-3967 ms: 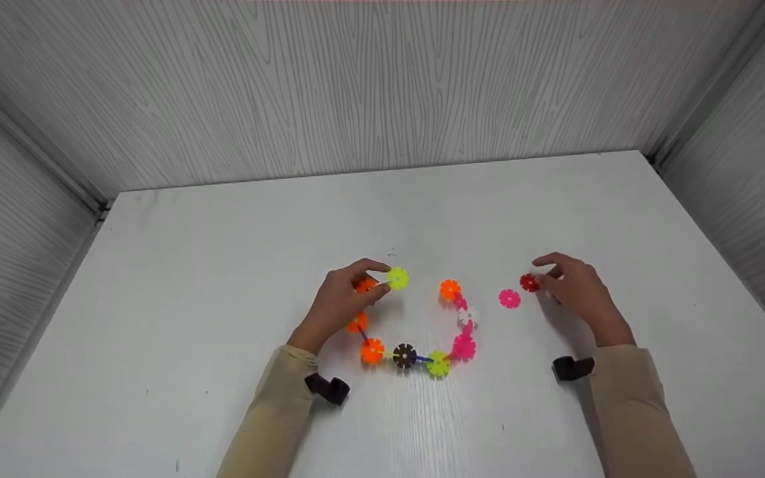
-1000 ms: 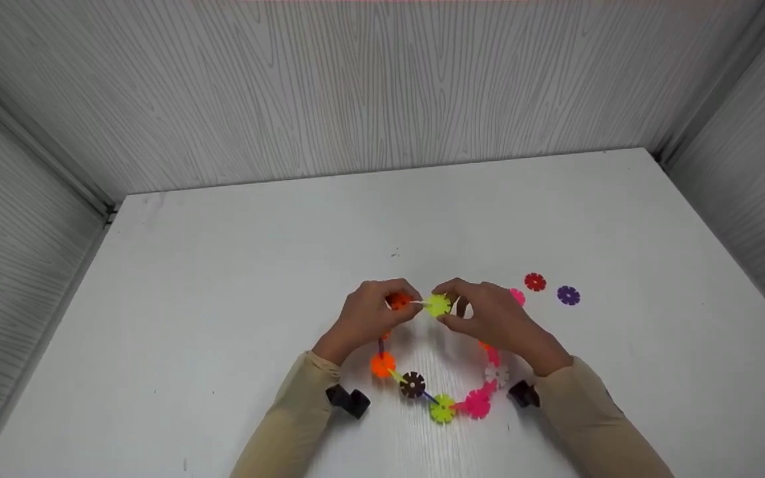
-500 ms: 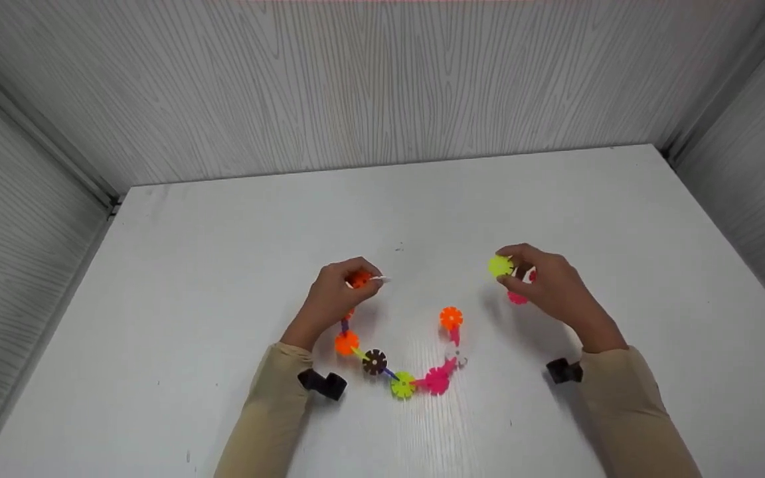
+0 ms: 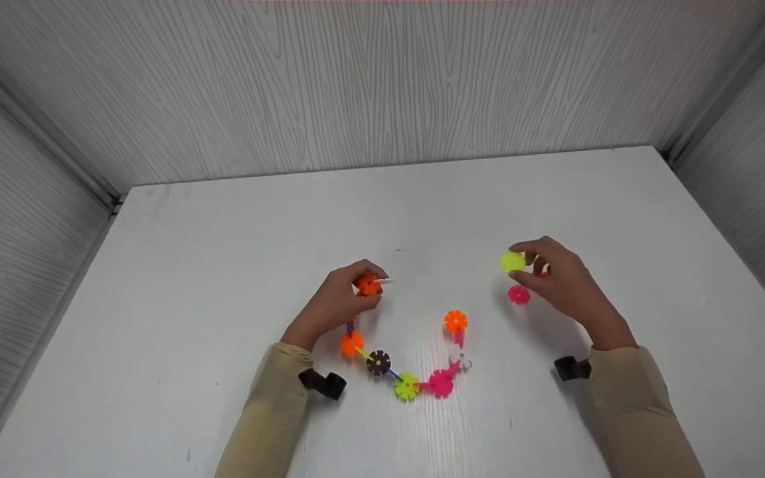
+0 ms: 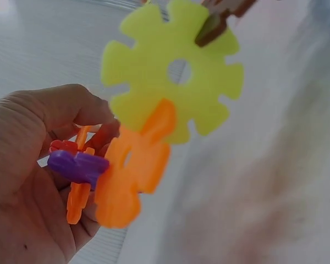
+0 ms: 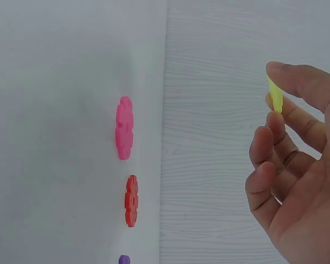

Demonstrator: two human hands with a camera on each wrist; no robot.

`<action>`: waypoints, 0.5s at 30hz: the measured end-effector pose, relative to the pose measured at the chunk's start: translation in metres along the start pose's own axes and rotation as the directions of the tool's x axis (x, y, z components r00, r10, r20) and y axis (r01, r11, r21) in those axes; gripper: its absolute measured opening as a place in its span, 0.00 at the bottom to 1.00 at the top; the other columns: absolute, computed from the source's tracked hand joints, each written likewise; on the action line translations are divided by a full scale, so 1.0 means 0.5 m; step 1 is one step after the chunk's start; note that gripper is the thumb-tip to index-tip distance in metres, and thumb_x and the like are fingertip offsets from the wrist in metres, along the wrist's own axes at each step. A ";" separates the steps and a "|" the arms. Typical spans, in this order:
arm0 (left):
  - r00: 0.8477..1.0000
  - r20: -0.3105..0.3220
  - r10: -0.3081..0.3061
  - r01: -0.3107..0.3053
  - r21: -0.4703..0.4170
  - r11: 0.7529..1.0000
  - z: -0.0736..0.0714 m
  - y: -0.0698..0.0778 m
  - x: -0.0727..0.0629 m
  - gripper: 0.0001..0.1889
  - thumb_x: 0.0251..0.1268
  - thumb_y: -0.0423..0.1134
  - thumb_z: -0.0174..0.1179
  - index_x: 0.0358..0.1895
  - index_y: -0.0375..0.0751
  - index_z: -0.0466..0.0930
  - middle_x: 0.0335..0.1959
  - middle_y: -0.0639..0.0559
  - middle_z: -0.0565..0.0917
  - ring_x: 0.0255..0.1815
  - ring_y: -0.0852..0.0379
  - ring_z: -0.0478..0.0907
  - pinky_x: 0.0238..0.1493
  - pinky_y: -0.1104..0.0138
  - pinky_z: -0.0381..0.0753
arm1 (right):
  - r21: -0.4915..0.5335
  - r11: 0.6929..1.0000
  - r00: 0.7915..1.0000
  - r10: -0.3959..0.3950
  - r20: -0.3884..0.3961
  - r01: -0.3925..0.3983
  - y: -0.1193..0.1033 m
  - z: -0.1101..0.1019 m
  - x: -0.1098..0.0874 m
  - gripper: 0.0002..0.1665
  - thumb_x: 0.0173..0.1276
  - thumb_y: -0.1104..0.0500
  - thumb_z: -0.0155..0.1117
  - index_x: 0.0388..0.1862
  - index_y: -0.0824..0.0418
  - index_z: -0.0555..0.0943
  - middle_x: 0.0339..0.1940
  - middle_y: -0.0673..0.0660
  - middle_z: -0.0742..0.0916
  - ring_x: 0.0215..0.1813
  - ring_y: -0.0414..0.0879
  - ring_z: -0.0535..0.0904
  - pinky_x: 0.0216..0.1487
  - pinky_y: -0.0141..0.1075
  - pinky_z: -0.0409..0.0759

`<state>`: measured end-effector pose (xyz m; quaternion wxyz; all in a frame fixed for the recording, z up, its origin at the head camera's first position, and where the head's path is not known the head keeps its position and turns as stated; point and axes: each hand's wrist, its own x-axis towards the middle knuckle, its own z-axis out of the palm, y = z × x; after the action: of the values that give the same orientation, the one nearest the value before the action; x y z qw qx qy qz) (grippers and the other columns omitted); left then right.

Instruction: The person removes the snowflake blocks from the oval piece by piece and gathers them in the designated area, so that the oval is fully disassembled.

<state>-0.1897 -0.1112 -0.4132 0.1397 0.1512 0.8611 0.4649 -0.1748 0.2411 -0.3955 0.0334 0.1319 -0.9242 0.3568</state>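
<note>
At the left end of a curved chain of slotted plastic snowflake discs, my left hand [image 4: 336, 299] grips a red-orange disc [image 4: 369, 285]. A white disc [image 4: 385, 281], seen edge-on, sticks out beside its fingertips. In the left wrist view, a purple disc [image 5: 78, 166], an orange disc [image 5: 118, 181] and a yellow disc [image 5: 148, 66] hang linked below that hand. Off to the right, my right hand [image 4: 568, 285] pinches a loose yellow disc [image 4: 512, 261] between thumb and forefinger, above the table. The chain's other end is an orange disc [image 4: 455, 321], lying untouched.
Under the right hand lie a loose pink disc [image 4: 518, 295] and a red disc [image 6: 131, 201], mostly covered in the head view. A purple disc [image 6: 124, 259] shows at the right wrist view's lower edge. The white table [image 4: 256, 232] meets panelled walls behind and at both sides.
The yellow disc, touching or close to the white disc one second ago, has moved right with my right hand. My left hand has shifted left with the chain. Four seconds ago my left fingers held the yellow disc.
</note>
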 end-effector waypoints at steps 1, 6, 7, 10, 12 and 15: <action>1.000 0.009 -0.002 0.002 0.002 1.000 0.000 0.001 0.000 0.14 0.62 0.35 0.60 0.51 0.48 0.79 0.43 0.49 0.78 0.41 0.52 0.69 0.36 0.67 0.71 | 0.002 1.000 1.000 0.004 0.000 -0.004 0.004 -0.003 -0.001 0.22 0.63 0.63 0.67 0.57 0.62 0.78 0.40 0.61 0.79 0.39 0.49 0.75 0.37 0.27 0.73; 0.999 0.046 0.022 -0.022 0.009 1.000 0.002 0.005 -0.002 0.14 0.64 0.36 0.60 0.53 0.49 0.78 0.41 0.50 0.78 0.37 0.52 0.69 0.32 0.68 0.70 | 0.034 0.998 0.999 0.051 0.002 -0.051 0.022 -0.025 -0.007 0.23 0.65 0.61 0.66 0.59 0.61 0.76 0.42 0.60 0.77 0.39 0.49 0.73 0.33 0.27 0.74; 0.998 0.053 0.033 -0.034 0.012 0.999 0.002 0.005 -0.002 0.15 0.64 0.36 0.60 0.53 0.49 0.78 0.39 0.50 0.78 0.36 0.52 0.69 0.31 0.68 0.70 | 0.039 0.997 0.998 0.066 -0.003 -0.065 0.026 -0.030 -0.010 0.23 0.66 0.60 0.65 0.60 0.61 0.76 0.43 0.60 0.77 0.39 0.49 0.73 0.33 0.27 0.74; 0.996 0.069 0.057 -0.060 0.038 0.997 0.004 0.006 0.000 0.18 0.63 0.37 0.62 0.56 0.48 0.76 0.34 0.50 0.78 0.33 0.54 0.69 0.32 0.68 0.70 | 0.039 0.994 0.995 0.099 -0.023 -0.098 0.038 -0.042 -0.015 0.24 0.67 0.57 0.64 0.61 0.60 0.74 0.45 0.60 0.76 0.41 0.51 0.74 0.33 0.25 0.74; 0.996 0.075 0.041 -0.045 0.049 0.998 0.005 0.005 0.000 0.21 0.62 0.39 0.63 0.59 0.48 0.73 0.30 0.50 0.77 0.30 0.55 0.70 0.31 0.68 0.71 | 0.034 0.993 0.992 0.117 -0.036 -0.116 0.046 -0.047 -0.017 0.25 0.68 0.56 0.64 0.62 0.59 0.74 0.46 0.60 0.76 0.43 0.52 0.76 0.34 0.23 0.74; 0.997 0.082 0.001 -0.005 0.041 0.999 0.005 0.004 0.000 0.24 0.62 0.40 0.64 0.60 0.46 0.69 0.27 0.51 0.77 0.26 0.57 0.69 0.31 0.67 0.71 | 0.035 0.989 0.989 0.142 -0.050 -0.140 0.058 -0.051 -0.019 0.26 0.68 0.57 0.64 0.64 0.59 0.73 0.48 0.60 0.76 0.44 0.53 0.77 0.36 0.21 0.73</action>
<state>-0.1885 -0.1083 -0.4126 0.1711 0.1743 0.8638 0.4407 -0.1744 0.2810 -0.3970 0.0300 0.0573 -0.9243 0.3761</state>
